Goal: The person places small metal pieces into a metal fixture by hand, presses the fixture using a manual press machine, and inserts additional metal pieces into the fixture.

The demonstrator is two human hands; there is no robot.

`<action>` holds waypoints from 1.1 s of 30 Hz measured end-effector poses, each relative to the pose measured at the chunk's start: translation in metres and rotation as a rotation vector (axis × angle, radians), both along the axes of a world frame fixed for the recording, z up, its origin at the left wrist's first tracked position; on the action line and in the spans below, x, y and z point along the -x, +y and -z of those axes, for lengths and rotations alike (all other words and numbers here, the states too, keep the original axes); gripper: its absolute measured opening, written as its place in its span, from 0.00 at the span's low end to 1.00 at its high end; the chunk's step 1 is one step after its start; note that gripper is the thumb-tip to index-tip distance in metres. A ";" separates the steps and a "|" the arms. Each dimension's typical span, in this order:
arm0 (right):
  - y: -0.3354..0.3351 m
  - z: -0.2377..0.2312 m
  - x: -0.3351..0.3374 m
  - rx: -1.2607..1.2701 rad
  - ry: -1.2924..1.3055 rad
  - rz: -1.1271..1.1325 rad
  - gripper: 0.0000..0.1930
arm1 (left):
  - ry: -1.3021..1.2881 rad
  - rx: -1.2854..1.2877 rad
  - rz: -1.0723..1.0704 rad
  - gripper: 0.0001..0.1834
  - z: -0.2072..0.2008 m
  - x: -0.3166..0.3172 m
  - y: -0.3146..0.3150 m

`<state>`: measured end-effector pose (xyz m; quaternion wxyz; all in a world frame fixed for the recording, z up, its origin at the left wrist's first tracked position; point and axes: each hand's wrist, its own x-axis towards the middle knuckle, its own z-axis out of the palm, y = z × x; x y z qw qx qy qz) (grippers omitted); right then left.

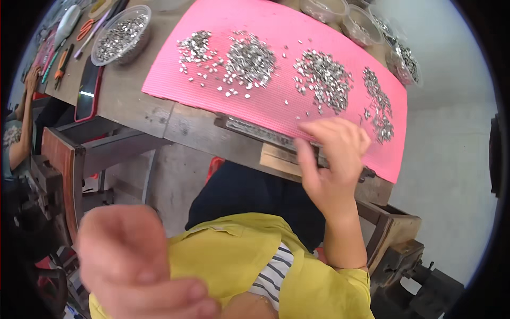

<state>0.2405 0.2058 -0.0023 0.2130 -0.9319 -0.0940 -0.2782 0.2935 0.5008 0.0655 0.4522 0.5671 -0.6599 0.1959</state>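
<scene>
My right hand (337, 157) hovers over the near edge of the pink mat (289, 42), its thumb and fingers apart, with nothing visible between them. Below it, a dark metal bar (255, 129) with a row of small bits along it lies at the table's edge. A pale wooden block (279, 158) is next to the bar, partly covered by that hand. Close to the camera at lower left, my left hand (133, 266) is raised and blurred; whether it holds anything does not show. Several piles of small shiny metal pieces (324, 80) are spread over the mat.
A clear tub of metal pieces (122, 37) stands left of the mat, near a red-edged phone (88, 90) and orange-handled pliers (62, 66). More tubs (364, 26) line the far right. At far left is another person's arm (25, 117).
</scene>
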 end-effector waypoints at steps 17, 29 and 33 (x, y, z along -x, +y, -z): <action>0.044 0.007 -0.065 0.063 0.141 -0.018 0.05 | 0.641 -0.374 -0.902 0.07 0.090 -0.064 -0.051; 0.040 0.013 -0.062 0.033 0.156 0.017 0.05 | 0.415 -0.389 -0.863 0.06 0.098 -0.082 -0.064; 0.040 0.016 -0.063 0.021 0.127 0.005 0.05 | 0.522 -0.410 -0.749 0.06 0.100 -0.093 -0.058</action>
